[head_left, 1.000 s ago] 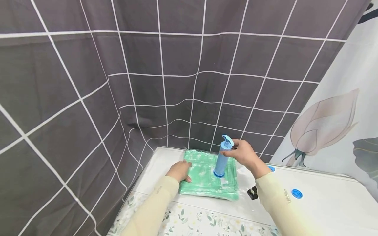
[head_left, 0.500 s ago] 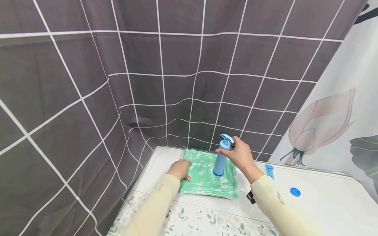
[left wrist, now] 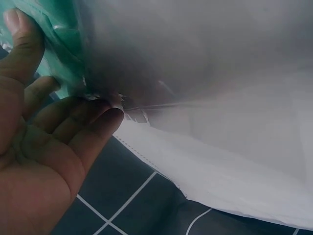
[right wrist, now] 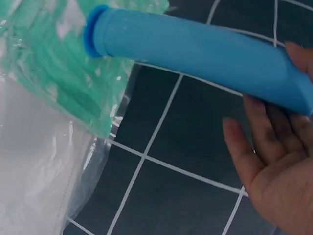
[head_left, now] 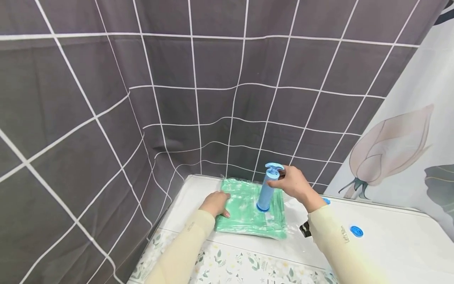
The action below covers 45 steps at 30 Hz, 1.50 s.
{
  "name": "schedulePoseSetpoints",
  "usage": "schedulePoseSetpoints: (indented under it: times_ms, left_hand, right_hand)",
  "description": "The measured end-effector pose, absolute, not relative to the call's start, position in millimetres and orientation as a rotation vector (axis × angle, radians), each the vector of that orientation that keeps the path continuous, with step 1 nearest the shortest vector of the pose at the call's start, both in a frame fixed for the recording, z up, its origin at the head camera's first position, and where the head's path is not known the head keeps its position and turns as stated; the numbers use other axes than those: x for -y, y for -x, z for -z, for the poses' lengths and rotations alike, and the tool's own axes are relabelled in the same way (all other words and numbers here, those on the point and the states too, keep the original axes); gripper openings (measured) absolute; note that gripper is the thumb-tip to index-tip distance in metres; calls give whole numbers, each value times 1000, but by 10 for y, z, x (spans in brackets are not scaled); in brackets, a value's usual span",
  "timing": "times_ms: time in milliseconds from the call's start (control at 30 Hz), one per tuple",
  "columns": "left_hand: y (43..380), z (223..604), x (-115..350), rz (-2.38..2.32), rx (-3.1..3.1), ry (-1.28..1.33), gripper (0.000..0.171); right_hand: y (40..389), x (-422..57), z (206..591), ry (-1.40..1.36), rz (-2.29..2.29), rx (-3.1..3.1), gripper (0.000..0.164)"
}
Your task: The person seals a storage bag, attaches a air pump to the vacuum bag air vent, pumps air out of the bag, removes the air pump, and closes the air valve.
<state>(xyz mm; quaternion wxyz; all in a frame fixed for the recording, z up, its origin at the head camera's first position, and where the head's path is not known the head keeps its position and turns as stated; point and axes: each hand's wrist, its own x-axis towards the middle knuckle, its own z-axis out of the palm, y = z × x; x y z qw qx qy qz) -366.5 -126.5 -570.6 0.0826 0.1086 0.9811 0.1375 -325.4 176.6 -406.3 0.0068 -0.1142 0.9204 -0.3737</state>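
Note:
A green folded item in a clear plastic vacuum bag [head_left: 237,213] lies flat on the white tabletop. Upright on it, leaning slightly right, stands a blue hand pump [head_left: 266,195], its round base against the bag and its curved handle at the top. My right hand [head_left: 295,184] grips the pump's upper barrel between thumb and fingers; the right wrist view shows the barrel [right wrist: 190,46] running from that hand to the bag. My left hand [head_left: 214,204] rests on the bag's left side. In the left wrist view the left hand's fingers [left wrist: 98,132] are extended and touch the bag's edge.
A round blue valve cap [head_left: 356,231] lies on the white tabletop [head_left: 393,240] at the right. Another blue piece [head_left: 326,201] and a small black object [head_left: 305,228] are partly hidden by the right arm. A dark gridded curtain [head_left: 213,106] hangs behind the table.
The pump's handle has turned and now shows its width from side to side. My right hand shifted slightly left and then back right. The left hand and bag stay in place.

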Motion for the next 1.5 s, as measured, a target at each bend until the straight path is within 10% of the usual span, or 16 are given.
schedulePoseSetpoints:
  times_ms: [333,567,1500]
  left_hand:
    - [3720,5765,1246,-401,-2939,-334,101]
    - [3665,5722,1206,-447,-2941,-308,95]
    - [3236,5145,1126,-530,-2893,-221,93]
  right_hand:
    - [3325,-1801,4106,391,1237,-2741,27]
    - [3214,-1740,4124,326,1281,-2828,86]
    - [3251,-1762,4150,292,1314,-2762,29]
